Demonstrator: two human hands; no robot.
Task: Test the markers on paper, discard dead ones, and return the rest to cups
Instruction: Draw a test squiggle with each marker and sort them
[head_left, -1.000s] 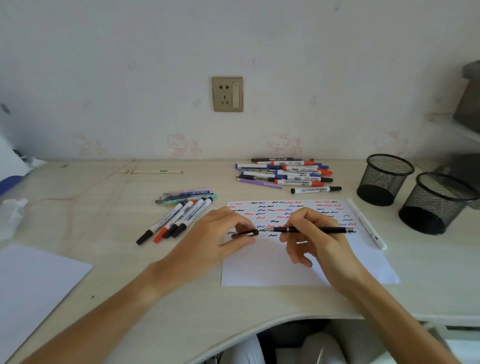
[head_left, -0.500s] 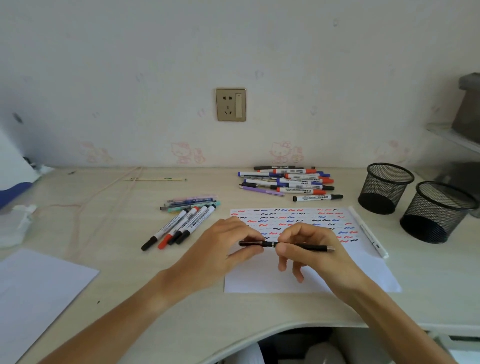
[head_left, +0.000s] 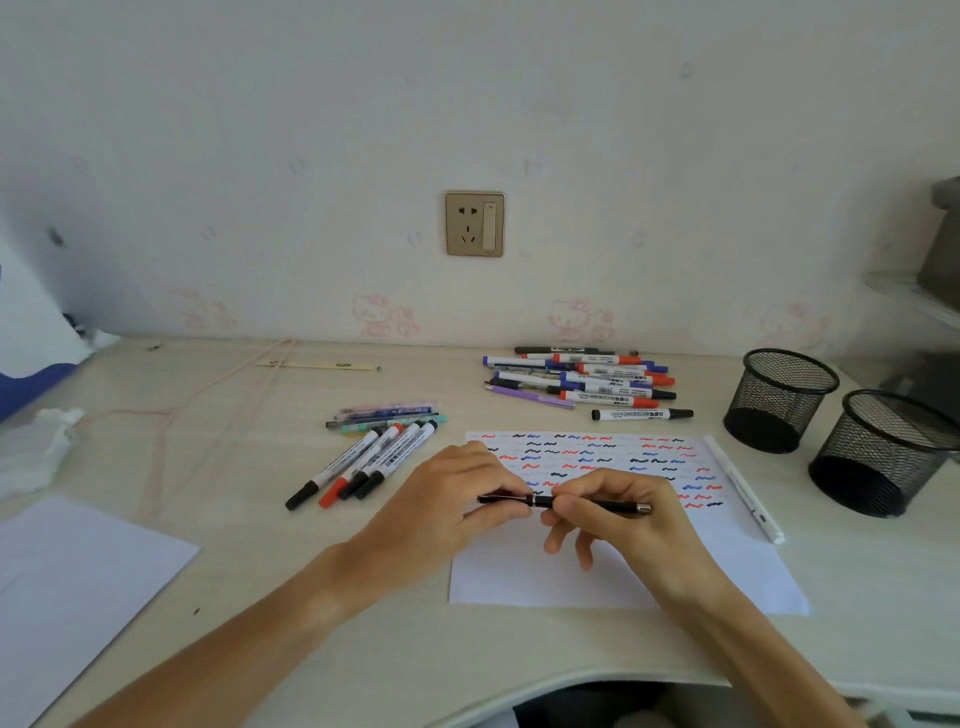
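Right now your fingers (head_left: 563, 503) of both hands pinch a black pen (head_left: 597, 504) over the paper (head_left: 613, 582), crowded with squiggles. Both mesh cups (head_left: 779, 400) look empty, and piles of markers (head_left: 587, 382) lie on the tabletop (head_left: 234, 519), so returning seems wholly left.

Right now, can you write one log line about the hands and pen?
left hand: holds cap end | right hand: holds black pen | over test paper | cups: empty

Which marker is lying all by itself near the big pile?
Find the black mesh cups on the desk's right side, then look left to the pile of markers by the wall. Just in front of that pile, behind the scribbled paper, lies the lone marker: white barrel, black cap, touching none of the others.
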